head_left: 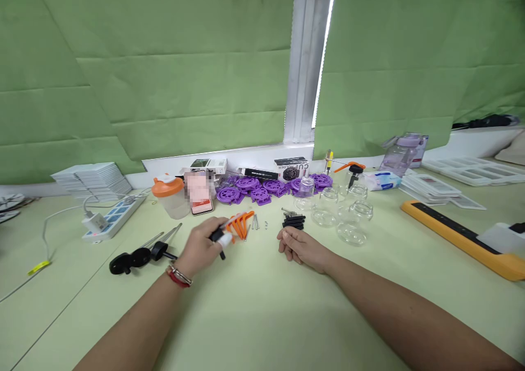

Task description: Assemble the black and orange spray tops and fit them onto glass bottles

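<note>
My left hand (204, 246) is closed around a black plastic piece with a pale thin rod (240, 216) that points up and to the right. The thumb on it has a white covering. Just beyond lie several orange handles (240, 226), with metal pins (256, 222) and tiny metal bits (266, 225) beside them. Resting on the table, my right hand (301, 246) has its fingers curled in; what they hold, if anything, is hidden. Black rods (293, 222) and small springs (289, 212) lie right behind it. Black round lids with metal rods (141, 257) lie left of my left hand.
Several glass jars (351, 233) stand right of centre. Purple plastic parts (250, 185) are heaped along the back, near a phone (200, 192) and an orange-lidded cup (169, 195). A power strip (117, 218) lies left, a yellow-and-black bar (459, 237) right.
</note>
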{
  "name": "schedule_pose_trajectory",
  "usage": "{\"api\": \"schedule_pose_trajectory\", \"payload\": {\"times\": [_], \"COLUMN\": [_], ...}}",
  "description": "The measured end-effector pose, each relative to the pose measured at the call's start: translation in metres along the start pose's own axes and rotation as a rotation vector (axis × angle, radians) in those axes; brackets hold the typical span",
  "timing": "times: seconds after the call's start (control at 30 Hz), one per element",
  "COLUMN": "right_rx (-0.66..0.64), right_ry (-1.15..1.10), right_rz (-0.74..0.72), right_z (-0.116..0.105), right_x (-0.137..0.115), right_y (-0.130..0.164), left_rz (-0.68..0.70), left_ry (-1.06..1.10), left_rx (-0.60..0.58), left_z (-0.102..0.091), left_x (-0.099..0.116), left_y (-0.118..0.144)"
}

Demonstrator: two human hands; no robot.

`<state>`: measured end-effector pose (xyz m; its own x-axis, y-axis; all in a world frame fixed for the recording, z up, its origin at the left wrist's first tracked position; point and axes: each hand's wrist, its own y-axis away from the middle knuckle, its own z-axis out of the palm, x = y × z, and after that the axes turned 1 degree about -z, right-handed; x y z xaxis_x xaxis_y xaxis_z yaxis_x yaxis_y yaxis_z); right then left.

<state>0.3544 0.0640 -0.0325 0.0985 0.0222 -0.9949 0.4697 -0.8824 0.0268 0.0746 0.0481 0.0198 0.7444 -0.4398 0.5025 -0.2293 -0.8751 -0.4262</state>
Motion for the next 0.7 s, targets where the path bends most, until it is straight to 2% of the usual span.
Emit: {"api": "schedule_pose_trajectory", "payload": {"times": [0.07,0.1,0.17,0.23,0.33,0.7], "right_rx": [0.001,0.003,0.005,0.005,0.003,0.003], "right_ry": [0.012,0.014,0.011,0.009,0.010,0.002], "right_rz": [0.001,0.000,0.000,0.002,0.006,0.021], "right_z": [0.000,0.000,0.000,-0.001,-0.002,-0.001], "right_x": [-0.001,-0.001,0.000,0.001,0.003,0.005], "right_y": [0.000,0.000,-0.001,-0.001,-0.002,-0.003], "left_rz": [-0.101,-0.173,-0.316,-0.414,-0.480,-0.549], "left_ry": [-0.278,-0.422,-0.650,-0.781,-0.834,-0.863], "left_rx": [0.111,0.103,0.008,-0.146,-0.281,-0.324], "left_z": [-0.018,-0.026,-0.035,-0.039,-0.036,-0.029], "left_x": [-0.011,-0.017,-0.028,-0.038,-0.048,-0.056], "left_y": [-0.003,-0.005,-0.007,-0.009,-0.008,-0.006]}}
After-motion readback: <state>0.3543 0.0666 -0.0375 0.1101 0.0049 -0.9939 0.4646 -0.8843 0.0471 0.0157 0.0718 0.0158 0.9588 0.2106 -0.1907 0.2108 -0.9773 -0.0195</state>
